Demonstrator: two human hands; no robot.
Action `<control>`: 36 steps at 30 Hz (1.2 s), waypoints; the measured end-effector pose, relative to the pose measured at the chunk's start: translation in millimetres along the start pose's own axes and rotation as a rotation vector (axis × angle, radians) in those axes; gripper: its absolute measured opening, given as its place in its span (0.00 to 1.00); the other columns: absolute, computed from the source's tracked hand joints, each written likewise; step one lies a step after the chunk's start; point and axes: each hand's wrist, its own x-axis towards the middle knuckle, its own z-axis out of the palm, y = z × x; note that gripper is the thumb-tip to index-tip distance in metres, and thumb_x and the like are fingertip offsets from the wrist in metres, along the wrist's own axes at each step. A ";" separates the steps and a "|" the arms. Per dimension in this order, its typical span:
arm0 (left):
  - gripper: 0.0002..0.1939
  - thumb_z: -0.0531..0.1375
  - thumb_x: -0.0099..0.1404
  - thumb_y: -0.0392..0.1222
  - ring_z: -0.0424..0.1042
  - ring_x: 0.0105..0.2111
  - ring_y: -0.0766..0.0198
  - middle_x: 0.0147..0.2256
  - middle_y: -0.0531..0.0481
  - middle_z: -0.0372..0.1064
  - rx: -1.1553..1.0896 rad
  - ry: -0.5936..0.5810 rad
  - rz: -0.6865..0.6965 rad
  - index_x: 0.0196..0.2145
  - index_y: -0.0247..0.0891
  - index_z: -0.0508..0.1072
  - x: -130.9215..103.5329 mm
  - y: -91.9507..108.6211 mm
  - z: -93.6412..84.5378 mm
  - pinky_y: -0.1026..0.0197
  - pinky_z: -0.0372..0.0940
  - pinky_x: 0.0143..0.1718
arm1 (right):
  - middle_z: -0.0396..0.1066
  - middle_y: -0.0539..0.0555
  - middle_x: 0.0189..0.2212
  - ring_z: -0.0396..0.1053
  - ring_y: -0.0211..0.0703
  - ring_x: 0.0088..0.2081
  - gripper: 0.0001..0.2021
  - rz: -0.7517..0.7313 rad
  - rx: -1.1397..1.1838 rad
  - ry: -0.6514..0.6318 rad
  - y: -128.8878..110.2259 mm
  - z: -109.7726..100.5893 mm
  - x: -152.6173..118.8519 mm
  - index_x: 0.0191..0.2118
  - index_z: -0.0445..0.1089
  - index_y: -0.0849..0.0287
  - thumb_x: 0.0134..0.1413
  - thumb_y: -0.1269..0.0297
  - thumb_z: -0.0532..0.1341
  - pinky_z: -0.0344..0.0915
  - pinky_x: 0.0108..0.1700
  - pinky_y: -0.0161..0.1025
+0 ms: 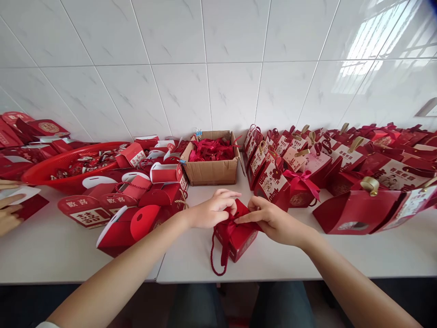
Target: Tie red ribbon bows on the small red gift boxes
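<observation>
A wall of pale marbled tiles [232, 32] is forming the background, and a white table [191, 262] is extending along its foot. On the right, closely packed handled red gift boxes [269, 184] are standing in rows, many bearing cream printed panels. On the left, unclosed red cartons [146, 197] with rounded flaps are clustering around a red plastic basin [64, 183], which is holding small wrapped pieces [87, 165]. Between these groups, a corrugated cardboard box [211, 172] is containing a heap of loose red ribbons [211, 150]. At the far left edge, another person's hand [8, 216] is holding a red-and-white carton piece [31, 205]. The worked red box [241, 239] is resting on the table in front of the cardboard box, near the front edge. Above it, the left hand [213, 209] is bending its fingers and pinching the satin ribbon [226, 246] near its knot; the right hand [275, 218] is gripping the same ribbon between thumb and forefinger. A twisted red cord [219, 274] is looping down beside the box's near end.
</observation>
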 end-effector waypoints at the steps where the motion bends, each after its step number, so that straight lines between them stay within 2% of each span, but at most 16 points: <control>1: 0.10 0.50 0.59 0.29 0.44 0.64 0.58 0.60 0.49 0.56 0.055 0.022 0.006 0.30 0.39 0.67 0.6 0.4 3.0 0.49 0.48 0.62 | 0.59 0.55 0.34 0.61 0.41 0.37 0.23 0.000 -0.002 0.002 0.0 0.2 0.0 0.50 0.72 0.49 0.59 0.78 0.49 0.65 0.41 0.41; 6: 0.12 0.49 0.60 0.29 0.44 0.62 0.50 0.61 0.51 0.56 0.350 0.157 0.071 0.30 0.40 0.70 -0.7 8.6 10.1 0.41 0.47 0.61 | 0.58 0.55 0.34 0.60 0.41 0.36 0.23 0.006 -0.007 0.011 -1.0 0.8 0.2 0.50 0.72 0.51 0.58 0.79 0.49 0.65 0.41 0.41; 9: 0.10 0.51 0.58 0.29 0.44 0.62 0.49 0.61 0.54 0.55 0.336 0.166 0.094 0.28 0.40 0.69 -3.9 13.7 7.4 0.41 0.47 0.60 | 0.58 0.54 0.34 0.60 0.40 0.36 0.23 0.008 -0.001 0.012 -1.5 0.5 0.0 0.50 0.72 0.51 0.58 0.79 0.50 0.65 0.40 0.41; 12: 0.10 0.50 0.57 0.28 0.46 0.61 0.51 0.61 0.54 0.54 0.262 0.156 0.052 0.27 0.39 0.68 -5.4 13.6 4.4 0.43 0.49 0.60 | 0.58 0.54 0.34 0.60 0.40 0.36 0.23 0.009 0.005 0.011 -1.2 0.5 -0.4 0.51 0.72 0.51 0.58 0.79 0.50 0.65 0.40 0.40; 18: 0.09 0.51 0.54 0.27 0.44 0.62 0.45 0.61 0.49 0.54 0.494 0.216 0.076 0.28 0.39 0.67 -5.5 11.3 3.9 0.38 0.47 0.58 | 0.57 0.54 0.33 0.60 0.40 0.36 0.25 0.000 0.004 0.027 -1.1 1.9 0.6 0.51 0.71 0.50 0.58 0.81 0.48 0.65 0.39 0.40; 21: 0.16 0.51 0.52 0.26 0.45 0.62 0.49 0.61 0.50 0.53 0.419 0.245 0.063 0.35 0.42 0.66 -9.3 13.2 5.9 0.41 0.49 0.59 | 0.58 0.55 0.34 0.61 0.41 0.37 0.24 -0.005 0.005 0.037 -1.4 2.2 0.1 0.51 0.71 0.50 0.58 0.80 0.48 0.65 0.40 0.41; 23: 0.19 0.51 0.51 0.26 0.47 0.61 0.53 0.60 0.50 0.55 0.353 0.317 0.028 0.39 0.43 0.64 -14.0 12.9 7.9 0.44 0.50 0.60 | 0.59 0.55 0.35 0.61 0.41 0.37 0.23 -0.005 0.019 0.047 -1.4 2.2 -1.2 0.51 0.72 0.51 0.59 0.79 0.48 0.65 0.41 0.41; 27: 0.09 0.54 0.56 0.32 0.53 0.57 0.54 0.54 0.48 0.62 0.289 0.422 -0.038 0.36 0.42 0.66 -22.7 6.8 12.9 0.46 0.52 0.59 | 0.60 0.55 0.36 0.62 0.40 0.36 0.21 0.005 0.041 0.063 -2.0 1.4 -2.7 0.55 0.68 0.51 0.62 0.75 0.48 0.66 0.40 0.40; 31: 0.09 0.56 0.60 0.37 0.56 0.56 0.54 0.52 0.47 0.63 0.213 0.404 -0.033 0.39 0.43 0.70 -23.0 -0.2 15.8 0.47 0.52 0.59 | 0.63 0.55 0.36 0.63 0.41 0.38 0.22 0.038 0.022 0.075 -5.9 -0.9 -0.5 0.59 0.61 0.54 0.62 0.74 0.48 0.65 0.41 0.41; 36: 0.05 0.56 0.57 0.32 0.56 0.56 0.58 0.51 0.49 0.63 0.118 0.287 0.042 0.30 0.40 0.67 -17.8 2.1 13.0 0.52 0.54 0.59 | 0.64 0.55 0.36 0.62 0.42 0.38 0.20 0.028 -0.007 0.078 -11.1 -2.1 3.1 0.54 0.66 0.54 0.61 0.76 0.49 0.64 0.42 0.41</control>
